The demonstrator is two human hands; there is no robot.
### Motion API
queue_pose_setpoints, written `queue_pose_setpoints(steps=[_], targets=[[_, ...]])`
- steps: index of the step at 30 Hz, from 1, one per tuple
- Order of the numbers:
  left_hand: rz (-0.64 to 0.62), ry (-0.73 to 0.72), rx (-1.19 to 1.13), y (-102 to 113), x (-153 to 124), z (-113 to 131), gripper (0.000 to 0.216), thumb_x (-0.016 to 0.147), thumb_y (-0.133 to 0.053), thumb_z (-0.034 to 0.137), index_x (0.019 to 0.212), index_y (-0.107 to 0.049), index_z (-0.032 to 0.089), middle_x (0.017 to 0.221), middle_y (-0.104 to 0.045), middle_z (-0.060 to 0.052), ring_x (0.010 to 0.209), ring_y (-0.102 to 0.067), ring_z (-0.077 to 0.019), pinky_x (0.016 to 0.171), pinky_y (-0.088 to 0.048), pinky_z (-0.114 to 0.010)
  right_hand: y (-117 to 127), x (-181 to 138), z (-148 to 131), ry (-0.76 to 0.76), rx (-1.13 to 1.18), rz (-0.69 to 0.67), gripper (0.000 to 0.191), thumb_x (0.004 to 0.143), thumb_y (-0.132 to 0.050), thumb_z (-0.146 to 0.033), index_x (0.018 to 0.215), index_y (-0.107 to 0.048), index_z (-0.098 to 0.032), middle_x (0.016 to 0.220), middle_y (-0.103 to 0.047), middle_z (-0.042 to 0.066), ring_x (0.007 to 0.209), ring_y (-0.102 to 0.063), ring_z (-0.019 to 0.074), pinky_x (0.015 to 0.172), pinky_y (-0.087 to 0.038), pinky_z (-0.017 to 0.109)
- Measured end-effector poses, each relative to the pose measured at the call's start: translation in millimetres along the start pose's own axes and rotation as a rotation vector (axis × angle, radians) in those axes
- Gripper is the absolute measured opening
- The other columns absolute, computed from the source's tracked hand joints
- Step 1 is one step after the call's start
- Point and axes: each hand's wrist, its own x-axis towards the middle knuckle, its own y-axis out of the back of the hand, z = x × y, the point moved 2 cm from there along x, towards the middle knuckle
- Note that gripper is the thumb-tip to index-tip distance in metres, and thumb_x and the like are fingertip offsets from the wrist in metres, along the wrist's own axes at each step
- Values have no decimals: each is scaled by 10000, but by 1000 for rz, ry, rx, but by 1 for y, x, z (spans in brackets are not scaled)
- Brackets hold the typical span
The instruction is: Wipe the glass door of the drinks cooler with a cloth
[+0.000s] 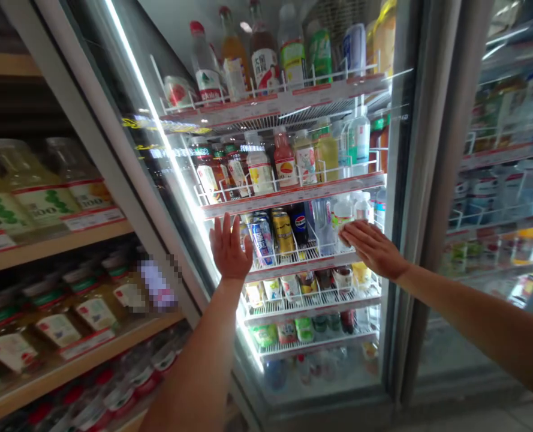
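Observation:
I face a lit drinks fridge with several wire shelves. My left hand (229, 247) is raised with fingers stretched out and palm forward, at the left end of the can shelf (293, 259), next to a blue can (262, 240). My right hand (370, 246) lies flat with fingers extended at the right end of the same shelf, beside clear bottles (342, 213). Between my hands stand a yellow can (283, 231) and a dark cola can (299, 223). Neither hand holds anything.
The glass fridge door (126, 156) swings open to the left. Behind it are wooden shelves (54, 243) with bottled drinks. A metal frame post (405, 198) separates this fridge from a second closed fridge (504, 180) on the right. Upper shelves carry tall bottles (284, 159).

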Motion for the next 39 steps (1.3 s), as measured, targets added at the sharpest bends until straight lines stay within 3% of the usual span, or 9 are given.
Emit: queue_pose_setpoints(steps=[8,17,21,24,28,32,34,39], targets=[[31,-26,-11,0,0,1,560,998,-480,331,1536,-451,174,1593,-448,-149,1577,-228,-264,1286,-184,-488,-10,-27,-17,90,37,-149,707,1013,-452,-49,1633,-200,-278,1497,-595,14,1495,-422,168,1292,-289,405],[4,-8,9,-1,-1,-1,570,994,-479,346,1535,-452,168,1605,-428,-148,1576,-230,-272,1286,-188,-503,-31,-41,-37,324,274,-290,621,1046,-373,-111,1631,-197,-227,1523,-573,21,1495,-415,134,1220,-404,382],[2,-41,0,0,-2,-1,591,990,-499,312,1557,-414,170,1613,-414,-150,1585,-195,-266,1293,-171,-493,-28,-15,-35,349,272,-273,637,1045,-398,-105,1631,-196,-252,1550,-542,-10,1516,-372,117,1255,-358,364],[18,-35,-19,1,-1,0,571,990,-502,302,1543,-440,174,1603,-433,-144,1581,-211,-260,1292,-178,-485,-23,19,-29,286,241,-202,678,1035,-444,-104,1634,-172,-268,1578,-505,-18,1548,-302,121,1293,-291,374],[22,-43,40,2,-1,0,559,996,-483,319,1533,-453,167,1595,-443,-149,1576,-230,-256,1279,-211,-479,-20,72,-21,110,199,-84,772,1014,-442,-55,1636,-100,-359,1628,-425,-55,1557,-282,135,1321,-243,405],[32,-55,62,2,0,1,557,1003,-472,324,1536,-447,162,1589,-452,-151,1575,-232,-250,1281,-207,-470,-26,113,-25,-100,212,96,833,1012,-415,-51,1640,17,-384,1719,-189,-49,1584,-206,181,1319,-265,426],[20,-40,47,1,-1,1,556,1003,-470,335,1532,-452,165,1594,-443,-149,1576,-229,-253,1286,-195,-474,-32,126,-36,-115,239,78,861,1005,-401,-44,1634,82,-379,1728,-145,-46,1590,-182,196,1322,-258,445],[9,-35,9,1,-1,-2,567,1005,-471,335,1542,-432,155,1605,-419,-169,1580,-208,-256,1289,-182,-482,-45,133,-72,53,387,-129,914,981,-399,-14,1619,155,-365,1713,-239,-19,1585,-204,172,1309,-284,474]])
